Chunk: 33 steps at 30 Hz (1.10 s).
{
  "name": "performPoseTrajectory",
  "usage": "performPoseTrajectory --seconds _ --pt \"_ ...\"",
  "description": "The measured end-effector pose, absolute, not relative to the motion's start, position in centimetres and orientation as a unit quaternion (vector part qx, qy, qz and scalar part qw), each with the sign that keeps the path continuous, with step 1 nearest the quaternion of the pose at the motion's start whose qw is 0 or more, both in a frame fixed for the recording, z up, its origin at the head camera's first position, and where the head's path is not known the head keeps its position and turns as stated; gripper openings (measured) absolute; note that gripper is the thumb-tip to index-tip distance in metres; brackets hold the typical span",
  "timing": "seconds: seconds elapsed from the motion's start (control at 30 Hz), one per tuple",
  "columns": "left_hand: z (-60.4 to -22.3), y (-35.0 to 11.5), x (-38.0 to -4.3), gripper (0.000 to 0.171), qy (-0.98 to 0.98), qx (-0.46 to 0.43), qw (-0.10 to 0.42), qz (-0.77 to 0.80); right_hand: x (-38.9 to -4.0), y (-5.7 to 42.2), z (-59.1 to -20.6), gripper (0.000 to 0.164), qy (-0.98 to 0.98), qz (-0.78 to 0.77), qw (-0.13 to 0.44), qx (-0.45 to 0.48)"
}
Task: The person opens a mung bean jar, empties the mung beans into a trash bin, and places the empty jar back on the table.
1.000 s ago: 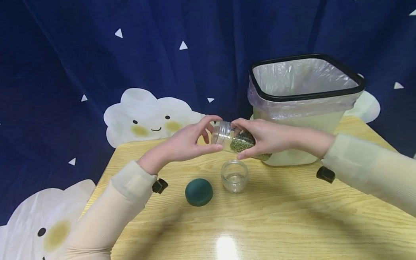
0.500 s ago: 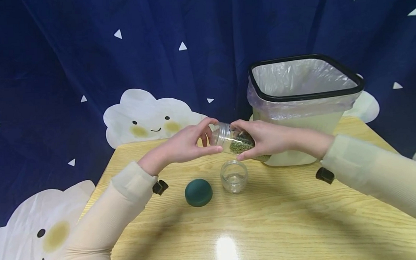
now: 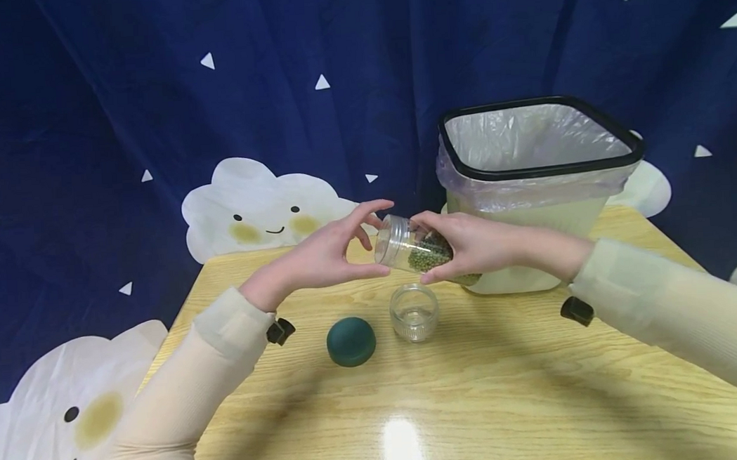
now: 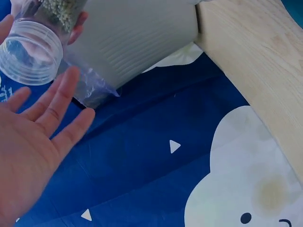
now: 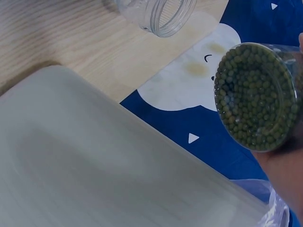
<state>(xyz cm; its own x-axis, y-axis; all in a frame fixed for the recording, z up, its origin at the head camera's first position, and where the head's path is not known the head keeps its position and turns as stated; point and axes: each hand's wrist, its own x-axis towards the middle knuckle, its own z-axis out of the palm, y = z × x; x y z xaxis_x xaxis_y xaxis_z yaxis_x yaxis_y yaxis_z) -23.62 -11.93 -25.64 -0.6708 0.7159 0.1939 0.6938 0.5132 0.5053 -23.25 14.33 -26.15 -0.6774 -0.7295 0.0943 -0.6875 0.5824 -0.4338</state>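
My right hand grips a clear jar holding green mung beans, tilted on its side with its clear end toward the left. The beans lie against the jar's base in the right wrist view. My left hand is spread around the jar's clear end, thumb below and fingers above. In the left wrist view its fingers look extended and apart from the jar. Whether that end is a clear lid or the bare mouth, I cannot tell. Below stands a small clear jar, beside a dark teal domed piece.
A bin with a black rim and a plastic liner stands at the back right, behind my right forearm. The wooden table extends toward me. A dark blue curtain with clouds and triangles hangs behind.
Half a second ago my left fingers were closer around the jar's clear end; now they have spread and drawn slightly left. The right hand and jar stay nearly still.
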Motion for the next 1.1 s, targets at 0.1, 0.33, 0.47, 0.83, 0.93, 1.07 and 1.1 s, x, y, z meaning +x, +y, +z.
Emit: performPoseTrajectory --seconds 0.1,0.33,0.47,0.83,0.93,1.07,1.1 --pt "-25.75 -12.02 -23.70 0.082 0.855 0.434 0.008 0.283 -23.17 14.25 -26.15 0.078 0.888 -0.224 0.049 -0.399" --pt "-25.94 -12.08 -23.86 0.070 0.852 0.443 0.001 0.280 -23.01 14.09 -26.15 0.078 0.884 -0.230 0.055 -0.403" --pt "-25.84 -12.00 -23.79 0.064 0.864 0.424 0.002 0.271 -22.98 14.01 -26.08 0.077 0.883 -0.232 0.053 -0.404" --pt "-25.81 -11.80 -23.56 0.069 0.883 0.399 0.006 0.248 -23.02 14.13 -26.21 0.077 0.883 -0.230 0.047 -0.406" --pt "-25.87 -11.95 -23.64 0.075 0.873 0.414 0.002 0.257 -23.05 14.10 -26.12 0.078 0.884 -0.232 0.048 -0.404" --pt "-25.98 -12.03 -23.71 0.074 0.858 0.439 -0.007 0.267 -23.05 14.10 -26.10 0.078 0.884 -0.228 0.049 -0.405" --pt "-26.01 -12.02 -23.73 0.072 0.856 0.443 -0.009 0.267 -23.04 14.10 -26.11 0.078 0.884 -0.227 0.049 -0.406"
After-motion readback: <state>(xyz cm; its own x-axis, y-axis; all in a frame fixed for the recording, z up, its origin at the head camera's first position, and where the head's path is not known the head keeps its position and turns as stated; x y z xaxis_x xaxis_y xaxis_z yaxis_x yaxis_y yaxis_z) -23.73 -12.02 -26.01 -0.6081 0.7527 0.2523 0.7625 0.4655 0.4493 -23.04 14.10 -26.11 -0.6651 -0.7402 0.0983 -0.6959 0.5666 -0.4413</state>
